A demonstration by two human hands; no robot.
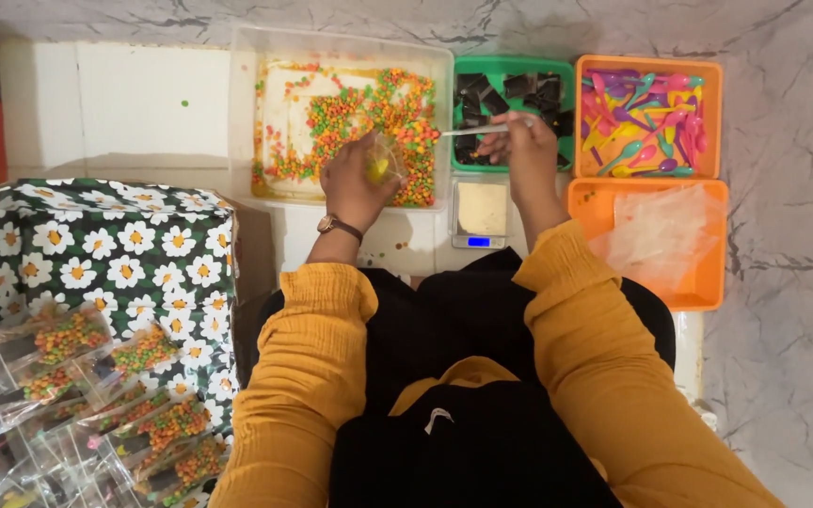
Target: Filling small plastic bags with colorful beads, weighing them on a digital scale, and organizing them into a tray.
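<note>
My left hand (pixel 355 179) holds a small clear bag (pixel 383 162) with a few yellow and green candies in it, over the near edge of a clear tray (pixel 247 113) of orange, green and yellow candy beads. My right hand (pixel 524 146) grips a thin white spoon (pixel 477 130) by its handle, its tip pointing left toward the bag. That hand hovers over the green bin (pixel 512 66) of dark pieces. A small digital scale (pixel 481 214) with a blue display sits just below both hands.
An orange bin (pixel 712 113) of colourful plastic spoons stands at the right, with an orange bin (pixel 708 282) of clear bags below it. Filled candy bags (pixel 143 414) lie on a daisy-print cloth (pixel 96 245) at the left.
</note>
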